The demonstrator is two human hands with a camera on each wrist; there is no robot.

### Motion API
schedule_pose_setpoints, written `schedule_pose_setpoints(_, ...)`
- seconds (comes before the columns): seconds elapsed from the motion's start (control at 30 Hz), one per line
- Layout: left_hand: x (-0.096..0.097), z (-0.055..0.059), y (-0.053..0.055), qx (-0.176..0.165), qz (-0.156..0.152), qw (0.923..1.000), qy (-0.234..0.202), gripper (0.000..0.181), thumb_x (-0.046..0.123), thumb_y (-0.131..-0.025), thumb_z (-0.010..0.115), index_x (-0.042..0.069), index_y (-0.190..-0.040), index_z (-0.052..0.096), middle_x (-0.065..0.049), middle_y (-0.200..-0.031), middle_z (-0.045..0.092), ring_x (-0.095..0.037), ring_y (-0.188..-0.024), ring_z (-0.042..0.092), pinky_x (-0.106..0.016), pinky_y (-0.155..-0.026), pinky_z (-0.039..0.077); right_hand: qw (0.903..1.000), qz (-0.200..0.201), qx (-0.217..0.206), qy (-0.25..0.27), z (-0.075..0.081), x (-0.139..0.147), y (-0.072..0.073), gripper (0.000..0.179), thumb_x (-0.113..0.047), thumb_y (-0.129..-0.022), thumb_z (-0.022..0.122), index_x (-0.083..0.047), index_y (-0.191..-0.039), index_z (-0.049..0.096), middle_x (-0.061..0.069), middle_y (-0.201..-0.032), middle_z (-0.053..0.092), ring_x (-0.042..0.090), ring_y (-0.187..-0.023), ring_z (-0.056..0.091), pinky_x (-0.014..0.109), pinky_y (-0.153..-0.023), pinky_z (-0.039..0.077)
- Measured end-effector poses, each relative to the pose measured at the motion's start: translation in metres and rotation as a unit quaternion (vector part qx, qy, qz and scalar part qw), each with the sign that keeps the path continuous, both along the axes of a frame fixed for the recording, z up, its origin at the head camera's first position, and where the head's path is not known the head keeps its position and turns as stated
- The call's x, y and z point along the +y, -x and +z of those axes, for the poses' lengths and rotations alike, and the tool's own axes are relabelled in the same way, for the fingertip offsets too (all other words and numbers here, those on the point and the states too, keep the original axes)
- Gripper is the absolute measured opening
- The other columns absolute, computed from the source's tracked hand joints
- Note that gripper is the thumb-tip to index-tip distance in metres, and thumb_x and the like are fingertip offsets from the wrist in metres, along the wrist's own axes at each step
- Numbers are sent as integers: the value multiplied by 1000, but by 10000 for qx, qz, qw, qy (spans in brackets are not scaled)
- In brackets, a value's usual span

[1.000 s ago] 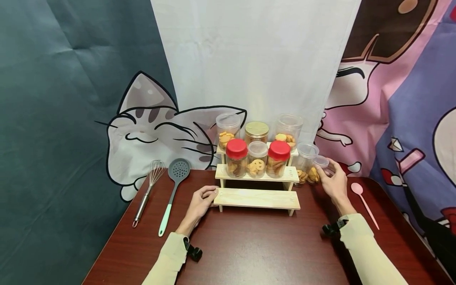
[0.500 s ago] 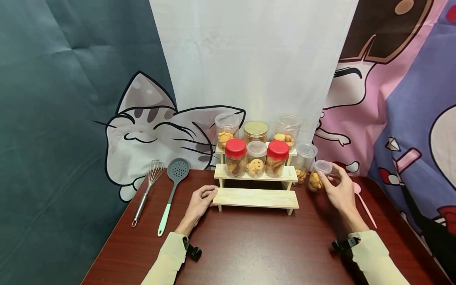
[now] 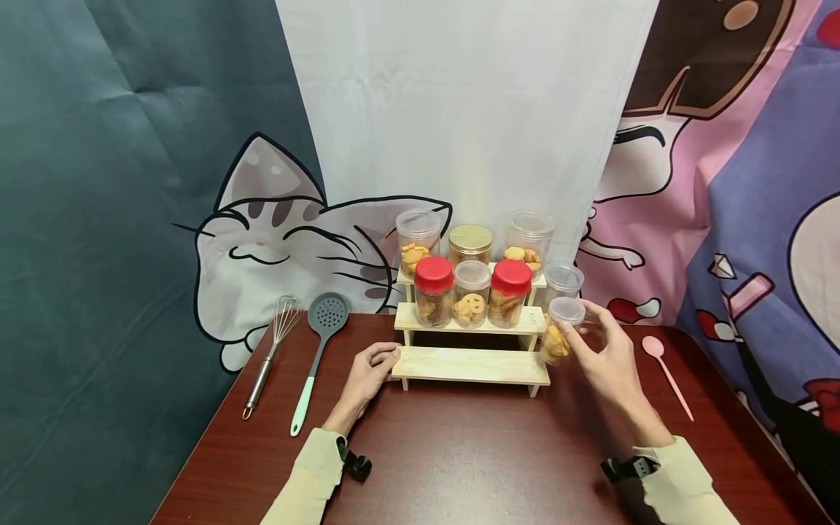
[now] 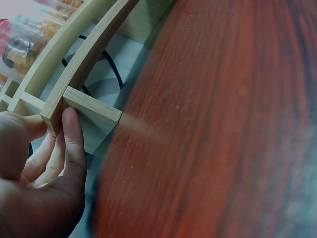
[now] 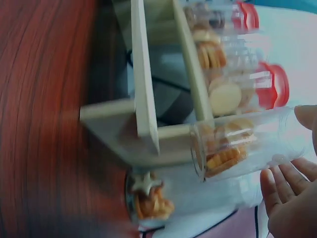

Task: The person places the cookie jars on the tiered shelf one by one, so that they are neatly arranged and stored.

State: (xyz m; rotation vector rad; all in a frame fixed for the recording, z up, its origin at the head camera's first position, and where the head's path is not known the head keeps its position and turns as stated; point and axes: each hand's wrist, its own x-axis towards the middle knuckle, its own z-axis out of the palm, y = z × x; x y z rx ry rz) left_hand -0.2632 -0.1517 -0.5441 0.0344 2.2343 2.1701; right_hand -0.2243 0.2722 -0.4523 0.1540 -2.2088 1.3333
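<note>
My right hand (image 3: 609, 359) pinches a small clear lidded jar (image 3: 556, 340) of yellow cookies near its top. The jar is at the right end of the three-tier wooden rack (image 3: 469, 363), tilted slightly, its base off the table. In the right wrist view this jar (image 5: 267, 144) lies across the image beside the rack's end. A taller clear jar (image 3: 563, 277) stands behind it, partly hidden; star-shaped biscuits show in its bottom. My left hand (image 3: 367, 373) grips the left end of the rack's lowest board (image 4: 81, 64), thumb and fingers on either side of it.
Two red-lidded jars (image 3: 434, 292) flank a clear-lidded jar (image 3: 472, 293) on the middle tier. A gold-lidded jar (image 3: 470, 240) stands between two clear jars on top. A whisk (image 3: 274, 350) and slotted turner (image 3: 321, 350) lie left; a pink spoon (image 3: 666, 372) lies right.
My right hand has lifted the small cookie jar from beside the taller jar, drawn it forward, then moved it left to the rack's end. My left hand stays on the rack.
</note>
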Motion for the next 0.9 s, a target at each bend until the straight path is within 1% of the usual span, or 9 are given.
schedule_pose_setpoints(0.07,0,0,0,0,29,10000,-9,36,21,-106,72,0,-135,71,-17,-114,79,-10,-86,73,-22,-73,62,9998,220,37,11,2,-9,-3,56,-10,-97,82,-14,-150,63,4,-125,70,-1,-100,66,9,-86,53)
schedule_pose_setpoints(0.13,0,0,1,-3,43,10000,8,36,21,-106,72,0,-136,71,-16,-113,79,-10,-86,72,-22,-72,62,9990,453,66,11,2,-19,-4,56,-10,-97,82,-15,-150,63,6,-119,73,0,-97,68,10,-84,54)
schedule_pose_setpoints(0.2,0,0,1,-1,37,10000,-7,36,21,-107,72,0,-136,70,-17,-113,79,-11,-86,73,-22,-72,62,9977,671,72,32,4,-32,-6,55,-8,-97,82,-14,-149,63,9,-117,75,1,-96,68,11,-85,54)
schedule_pose_setpoints(0.33,0,1,0,0,10,10000,-47,37,21,-107,72,-1,-136,70,-17,-114,78,-11,-87,73,-23,-74,63,9934,1121,76,239,-1,-54,-3,52,-7,-97,82,-13,-146,65,14,-123,76,5,-98,72,16,-87,59)
schedule_pose_setpoints(0.37,0,0,0,5,0,10000,-38,37,21,-107,72,-1,-136,70,-17,-114,78,-11,-87,73,-23,-74,63,9924,1197,64,266,-2,-60,-2,52,-7,-97,82,-12,-146,65,14,-127,75,6,-101,73,18,-89,61)
schedule_pose_setpoints(0.43,0,0,-1,-2,-2,10000,-4,37,22,-106,73,0,-136,71,-16,-114,78,-10,-87,73,-23,-74,63,9897,1383,79,362,-8,-70,2,52,-8,-96,83,-12,-145,66,12,-130,74,9,-104,74,25,-90,63)
schedule_pose_setpoints(0.6,0,-1,0,-18,-12,10000,11,38,23,-106,73,1,-136,71,-15,-114,79,-9,-87,72,-22,-73,62,9858,1620,93,428,-14,-95,8,51,-10,-94,86,-12,-142,68,10,-130,74,12,-111,72,37,-94,65)
schedule_pose_setpoints(0.67,-1,-1,1,-21,-25,10000,-18,37,23,-106,73,1,-136,71,-15,-114,79,-9,-87,72,-22,-73,62,9845,1684,94,482,-15,-103,11,52,-10,-94,86,-13,-142,68,10,-131,75,14,-111,72,40,-94,65)
schedule_pose_setpoints(0.9,-1,1,0,1,-29,10000,28,38,23,-106,73,1,-136,71,-14,-112,79,-9,-87,72,-23,-73,62,9811,1820,-85,648,-21,-124,18,53,-16,-93,88,-18,-142,69,7,-132,74,21,-111,74,47,-97,64)
